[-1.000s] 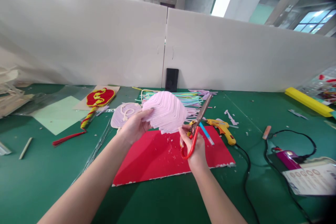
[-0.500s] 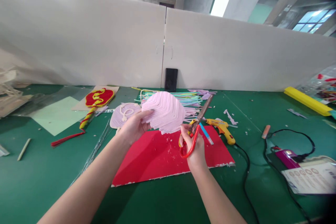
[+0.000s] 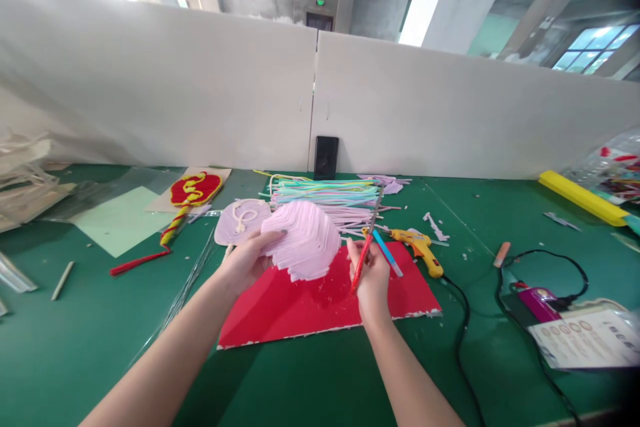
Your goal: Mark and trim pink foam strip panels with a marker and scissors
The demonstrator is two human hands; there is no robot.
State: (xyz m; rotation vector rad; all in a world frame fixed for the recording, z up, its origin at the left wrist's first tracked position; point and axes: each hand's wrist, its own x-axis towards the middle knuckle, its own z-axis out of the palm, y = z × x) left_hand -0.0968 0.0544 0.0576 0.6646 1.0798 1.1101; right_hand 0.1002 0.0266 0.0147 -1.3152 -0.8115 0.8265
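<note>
Above the red board (image 3: 300,310), my left hand (image 3: 249,259) grips a pale pink, ridged panel (image 3: 303,240) by its left edge. The panel is roundish, with chevron-like strips and a stepped lower edge. My right hand (image 3: 371,273) is closed round the red handles of a pair of scissors (image 3: 364,260), blades pointing up and away, apart from the panel. A similar lilac disc with a cream cord loop (image 3: 243,219) lies behind my left hand. Bundles of pastel pipe cleaners (image 3: 330,193) lie beyond the panel.
To the right lie a blue stick (image 3: 389,255), a yellow glue gun (image 3: 420,248) with a black cord, and a purple power adapter (image 3: 540,303). At left are a red-and-yellow fan (image 3: 196,188) and a green sheet (image 3: 123,220). A phone (image 3: 326,157) leans against the white partition (image 3: 425,107).
The panel has come lower and slightly left in my left hand. My right hand has turned the scissors, so they now show edge-on. The view has tilted up slightly.
</note>
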